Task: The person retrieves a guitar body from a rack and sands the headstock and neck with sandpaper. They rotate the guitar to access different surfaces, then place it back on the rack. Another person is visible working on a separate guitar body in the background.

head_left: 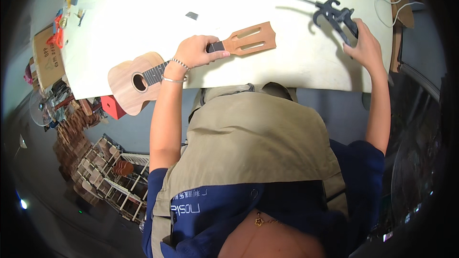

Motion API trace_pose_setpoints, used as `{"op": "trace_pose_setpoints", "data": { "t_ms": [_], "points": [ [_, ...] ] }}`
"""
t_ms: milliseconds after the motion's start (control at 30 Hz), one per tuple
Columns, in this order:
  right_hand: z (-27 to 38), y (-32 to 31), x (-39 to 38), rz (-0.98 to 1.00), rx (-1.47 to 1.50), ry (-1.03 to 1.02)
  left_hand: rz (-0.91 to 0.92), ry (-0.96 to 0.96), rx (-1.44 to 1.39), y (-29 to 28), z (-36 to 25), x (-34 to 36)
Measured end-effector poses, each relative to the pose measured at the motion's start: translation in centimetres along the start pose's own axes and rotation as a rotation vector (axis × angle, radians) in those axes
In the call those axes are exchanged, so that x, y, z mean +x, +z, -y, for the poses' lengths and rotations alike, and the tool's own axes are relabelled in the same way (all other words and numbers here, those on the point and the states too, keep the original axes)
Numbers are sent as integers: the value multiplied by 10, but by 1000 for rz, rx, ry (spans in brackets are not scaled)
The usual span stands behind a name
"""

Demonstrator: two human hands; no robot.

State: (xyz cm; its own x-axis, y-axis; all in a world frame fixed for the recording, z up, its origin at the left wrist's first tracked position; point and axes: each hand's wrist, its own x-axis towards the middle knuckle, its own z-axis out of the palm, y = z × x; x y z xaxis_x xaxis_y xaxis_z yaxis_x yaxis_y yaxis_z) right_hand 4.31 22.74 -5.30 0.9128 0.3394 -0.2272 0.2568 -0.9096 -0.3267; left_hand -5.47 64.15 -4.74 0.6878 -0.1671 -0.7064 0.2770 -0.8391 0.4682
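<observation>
Left hand [195, 51] grips ukulele [158, 70] neck; right hand [366, 45] grasps black clamp [334, 15].

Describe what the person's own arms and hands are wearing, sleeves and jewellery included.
Both forearms are bare, with short dark blue sleeves ending above the elbows. The left hand has two bracelets at its wrist: a beaded silver-coloured one and a thin plain bangle just below it. The right hand shows no ring, bracelet or glove. A beige apron covers the dark blue top between the arms.

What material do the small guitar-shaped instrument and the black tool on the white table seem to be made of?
The small guitar-shaped instrument looks like pale, unvarnished wood: matte tan body and headstock, darker fingerboard. The black tool under the right hand is matte and dark, perhaps plastic or painted metal; unclear.
</observation>
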Motion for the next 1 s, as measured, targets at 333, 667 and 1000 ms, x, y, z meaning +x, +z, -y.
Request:
{"op": "trace_pose_setpoints", "data": {
  "t_ms": [333,667,1000],
  "points": [
    [99,64,99,-455,279,-261,-230,159,135,-14,-2,-39],
    [157,83,147,-227,185,-540,-647,201,271,47,7,-14],
    [158,124,38,-296,389,-961,-734,210,194,51,6,-8]
  ]
}}
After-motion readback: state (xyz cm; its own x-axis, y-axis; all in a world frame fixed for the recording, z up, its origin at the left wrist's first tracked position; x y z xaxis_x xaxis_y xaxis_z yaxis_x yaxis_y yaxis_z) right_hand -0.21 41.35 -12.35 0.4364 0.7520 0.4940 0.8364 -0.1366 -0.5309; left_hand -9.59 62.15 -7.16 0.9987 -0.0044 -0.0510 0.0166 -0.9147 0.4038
